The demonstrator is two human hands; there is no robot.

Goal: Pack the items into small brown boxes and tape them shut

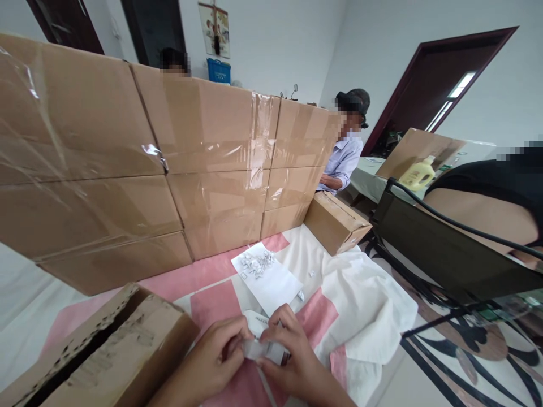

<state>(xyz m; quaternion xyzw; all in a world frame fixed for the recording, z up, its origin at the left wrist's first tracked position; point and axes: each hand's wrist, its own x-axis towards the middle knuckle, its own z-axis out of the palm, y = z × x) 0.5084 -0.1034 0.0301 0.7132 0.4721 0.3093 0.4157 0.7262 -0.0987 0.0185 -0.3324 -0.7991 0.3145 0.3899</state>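
Observation:
My left hand (227, 347) and my right hand (288, 345) meet at the bottom middle, fingers pinched on a small, whitish, partly see-through packet (253, 349). Its exact kind is unclear, and my fingers cover part of it. A white rounded piece with dark print (256, 322) shows just beyond my fingertips; whether it joins the packet I cannot tell. Farther off, a white paper sheet (280, 288) lies on the cloth, bearing a pile of small silvery-white pieces (258, 263). Another small piece (301, 295) rests by the sheet's right edge.
Taped cardboard boxes (220, 169) form a wall ahead. An open-slotted carton (136, 350) stands at lower left, another carton (337, 223) at the far right of the pink-and-white cloth (212, 305). One person (343, 155) sits beyond; another sits in a dark chair (441, 249).

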